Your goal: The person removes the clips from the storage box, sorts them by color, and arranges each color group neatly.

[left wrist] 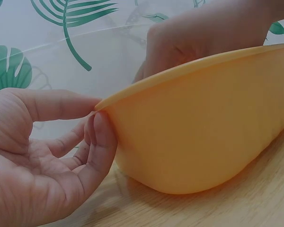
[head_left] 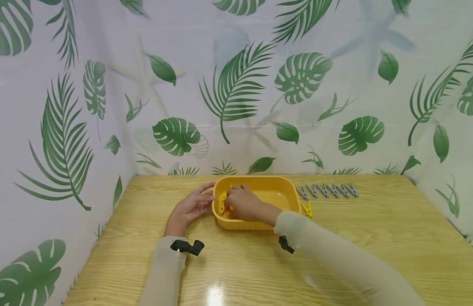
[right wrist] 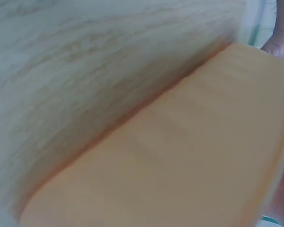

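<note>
Clipping of yellow pegs (head_left: 223,203) onto the tub (head_left: 259,223) seems to be the step in hand; the tub stands mid-desk (head_left: 336,255), with one peg (head_left: 307,209) already on its right rim and grey pegs (head_left: 328,190) lined up just beyond. The tub's left rim is pinched by the left hand (head_left: 190,207); the right hand (head_left: 242,204) is reached inside at the yellow pegs, its grip hidden, so it cannot be told. Next, a peg would probably need pinching open and seating squarely on the rim.
</note>
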`<state>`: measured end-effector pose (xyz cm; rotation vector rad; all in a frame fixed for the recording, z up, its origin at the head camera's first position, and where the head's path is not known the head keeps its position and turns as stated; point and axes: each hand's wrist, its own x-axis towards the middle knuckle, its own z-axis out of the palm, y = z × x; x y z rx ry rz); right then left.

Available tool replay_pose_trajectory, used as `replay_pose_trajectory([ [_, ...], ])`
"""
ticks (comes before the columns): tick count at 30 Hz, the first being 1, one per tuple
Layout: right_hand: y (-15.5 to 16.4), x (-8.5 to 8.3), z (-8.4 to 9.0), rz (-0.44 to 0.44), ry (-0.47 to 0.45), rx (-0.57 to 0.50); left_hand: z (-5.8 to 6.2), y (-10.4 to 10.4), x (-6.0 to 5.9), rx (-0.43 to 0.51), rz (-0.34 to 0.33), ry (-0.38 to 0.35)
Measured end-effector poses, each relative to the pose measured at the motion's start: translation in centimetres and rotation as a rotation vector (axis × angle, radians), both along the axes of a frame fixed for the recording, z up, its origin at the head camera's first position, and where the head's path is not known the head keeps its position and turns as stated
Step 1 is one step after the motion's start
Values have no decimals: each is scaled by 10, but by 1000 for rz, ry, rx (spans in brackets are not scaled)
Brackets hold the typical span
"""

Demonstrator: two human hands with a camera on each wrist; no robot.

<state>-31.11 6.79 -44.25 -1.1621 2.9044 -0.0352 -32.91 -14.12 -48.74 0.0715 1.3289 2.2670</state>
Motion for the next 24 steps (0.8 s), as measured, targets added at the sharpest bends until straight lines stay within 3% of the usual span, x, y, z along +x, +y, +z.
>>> replay_pose_trajectory([
  [15,33,11,41,62,135,-19,-2,-1,-1,-18,10,12],
  [24,77,14,54,69,252,-219,0,0,2,-18,7,5],
])
